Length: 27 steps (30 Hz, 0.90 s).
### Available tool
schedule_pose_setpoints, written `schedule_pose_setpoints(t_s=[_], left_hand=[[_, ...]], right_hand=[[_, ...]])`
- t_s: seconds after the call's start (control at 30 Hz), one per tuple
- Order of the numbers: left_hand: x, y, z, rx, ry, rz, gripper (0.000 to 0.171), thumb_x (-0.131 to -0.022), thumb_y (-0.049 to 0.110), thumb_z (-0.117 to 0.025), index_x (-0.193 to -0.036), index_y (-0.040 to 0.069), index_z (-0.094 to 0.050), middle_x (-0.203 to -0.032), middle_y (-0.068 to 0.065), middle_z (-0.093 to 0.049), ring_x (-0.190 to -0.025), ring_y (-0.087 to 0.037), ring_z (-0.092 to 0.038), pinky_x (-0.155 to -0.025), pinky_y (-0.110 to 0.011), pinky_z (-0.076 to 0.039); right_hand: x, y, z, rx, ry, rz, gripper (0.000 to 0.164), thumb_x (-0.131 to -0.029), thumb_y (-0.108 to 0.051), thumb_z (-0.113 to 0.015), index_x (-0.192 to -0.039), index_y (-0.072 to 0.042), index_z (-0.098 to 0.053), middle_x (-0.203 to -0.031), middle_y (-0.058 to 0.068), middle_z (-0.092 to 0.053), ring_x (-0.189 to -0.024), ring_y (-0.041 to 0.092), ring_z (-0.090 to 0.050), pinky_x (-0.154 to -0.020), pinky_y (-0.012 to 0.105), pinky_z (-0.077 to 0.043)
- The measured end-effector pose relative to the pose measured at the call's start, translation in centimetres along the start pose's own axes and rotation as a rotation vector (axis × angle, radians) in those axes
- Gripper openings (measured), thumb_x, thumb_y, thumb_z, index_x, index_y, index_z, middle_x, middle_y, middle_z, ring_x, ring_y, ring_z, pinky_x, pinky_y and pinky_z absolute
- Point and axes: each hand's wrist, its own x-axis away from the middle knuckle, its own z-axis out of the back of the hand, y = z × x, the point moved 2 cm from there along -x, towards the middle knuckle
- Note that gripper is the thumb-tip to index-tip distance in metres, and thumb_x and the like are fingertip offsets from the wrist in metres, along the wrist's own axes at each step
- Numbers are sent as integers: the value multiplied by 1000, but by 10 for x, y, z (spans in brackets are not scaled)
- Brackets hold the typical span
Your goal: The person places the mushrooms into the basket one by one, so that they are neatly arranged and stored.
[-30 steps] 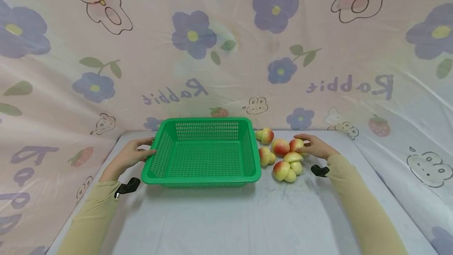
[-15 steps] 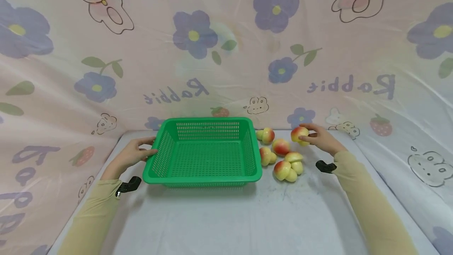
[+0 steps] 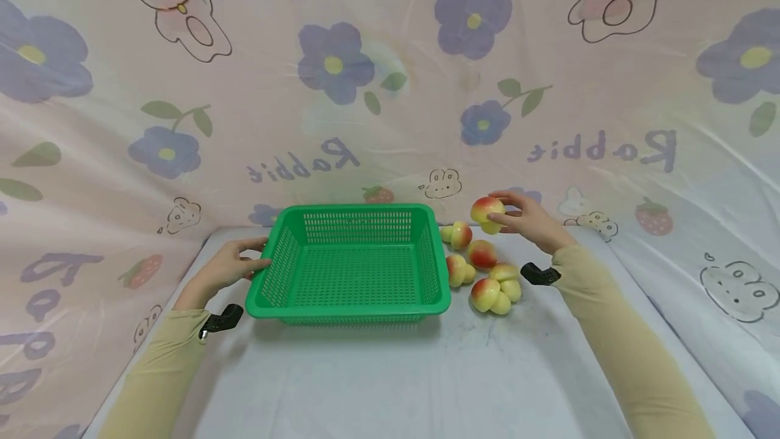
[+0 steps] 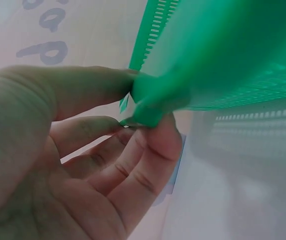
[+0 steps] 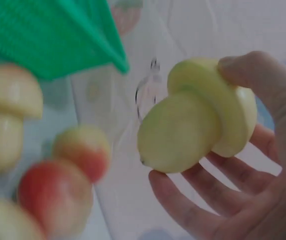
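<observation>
My right hand (image 3: 529,219) holds a toy mushroom (image 3: 487,214) by its cap, raised above the back right of the table. In the right wrist view the thumb lies on the pale cap (image 5: 222,110) and the fingers curl below, with the stem pointing away from the palm. My left hand (image 3: 228,264) pinches the left rim of a green plastic basket (image 3: 347,310); in the left wrist view the thumb is above the rim (image 4: 150,112) and the fingers under it. Right of the basket lie several more mushrooms (image 3: 483,254) with red-yellow caps.
The basket, with slotted walls and nothing inside, stands left of the mushrooms on a white-covered table (image 3: 341,385). Beside its right wall lies a mushroom (image 3: 459,270). A patterned cloth (image 3: 390,114) hangs behind the table's back edge.
My right hand has lifted one mushroom off the group, then carried it up and left toward the basket. The left hand has stayed at the basket's rim.
</observation>
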Motion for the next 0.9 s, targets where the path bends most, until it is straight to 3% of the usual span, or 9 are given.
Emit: schedule_pose_setpoints(t_s=[0.43, 0.6, 0.9], left_hand=[[1, 2, 0, 8, -17, -3, 62, -86, 16, -60, -136, -4, -29, -125, -27, -39, -81, -25, -62, -63, -34, -52], [1, 1, 1, 7, -16, -3, 63, -85, 17, -61, -135, -4, -29, -125, -26, -39, -79, -24, -62, -63, -34, -52], [1, 1, 2, 21, -24, 6, 64, -86, 17, -61, -136, -4, -28, -126, -26, -38, -78, -24, -63, -64, -35, -52]], right_hand=[[-22, -45, -64, -164, -75, 23, 59, -80, -29, -67, -129, -10, -40, -120, 15, -40, -97, 32, -53, -75, 44, -49], [-32, -53, -92, -230, -140, 7, 59, -80, -28, -66, -130, -10, -39, -120, 16, -38, -97, 31, -54, -75, 45, -49], [-49, -64, -141, -331, -163, -55, 55, -78, -26, -69, -125, -10, -43, -118, 16, -41, -97, 33, -54, -70, 44, -51]])
